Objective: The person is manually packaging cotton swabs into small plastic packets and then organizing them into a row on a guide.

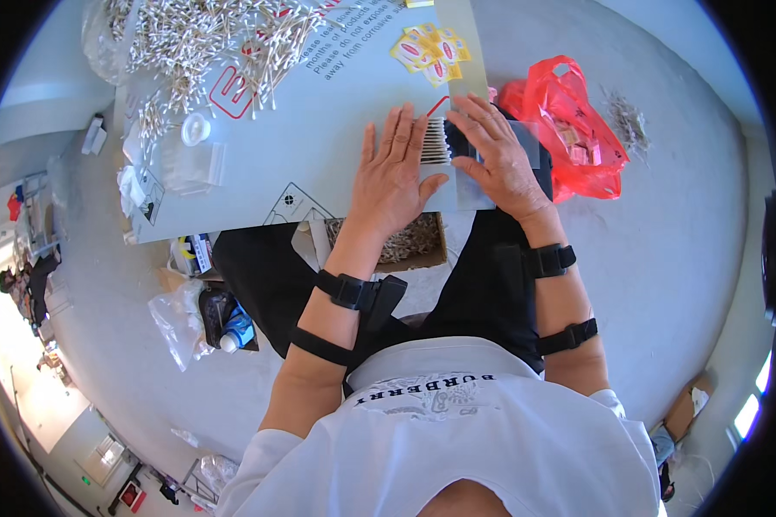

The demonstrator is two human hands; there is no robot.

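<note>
While left hand (395, 177), right hand (507, 165) flank swabs (435, 142), tabletop (276, 159) bears lettering (359, 46)

Bright light, blown-out window (747, 415), curved edges, black corners

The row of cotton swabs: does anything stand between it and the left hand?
Nothing visible does: the left hand is spread directly along the left edge of the row of cotton swabs.
</note>
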